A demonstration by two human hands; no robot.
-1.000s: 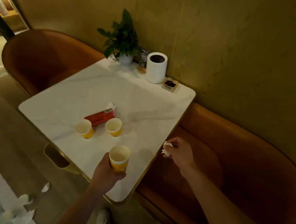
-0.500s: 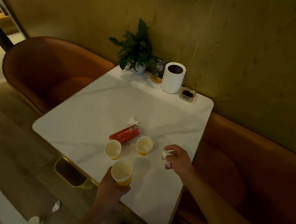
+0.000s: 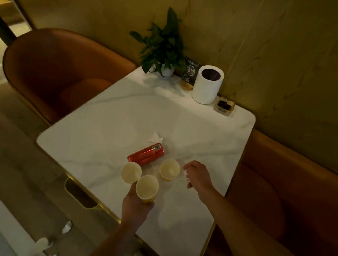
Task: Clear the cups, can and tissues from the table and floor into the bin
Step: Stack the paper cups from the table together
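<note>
My left hand (image 3: 135, 207) grips a yellow paper cup (image 3: 147, 188) above the near part of the white marble table (image 3: 110, 124). Two more yellow cups stand on the table: one (image 3: 131, 172) touching the held cup's left side, another (image 3: 169, 169) to its right. A red can (image 3: 146, 155) lies on its side behind them, with a crumpled tissue (image 3: 155, 138) just beyond it. My right hand (image 3: 198, 176) is closed on a white tissue (image 3: 187, 178), right beside the right-hand cup. The white cylindrical bin (image 3: 207, 85) stands at the table's far edge by the wall. Tissues (image 3: 67, 226) and a pale cup-like object (image 3: 42, 243) lie on the floor at lower left.
A potted plant (image 3: 163, 51), a B13 table sign (image 3: 191, 71) and a small wooden dish (image 3: 224, 106) sit along the far edge beside the bin. Orange seats (image 3: 51, 66) flank the table on the left and right (image 3: 286, 189). A gold table base (image 3: 79, 195) shows below the left edge.
My right hand has moved with the tissue from the table's right edge inward to the right-hand cup. My left hand has brought its cup forward, next to the two standing cups.
</note>
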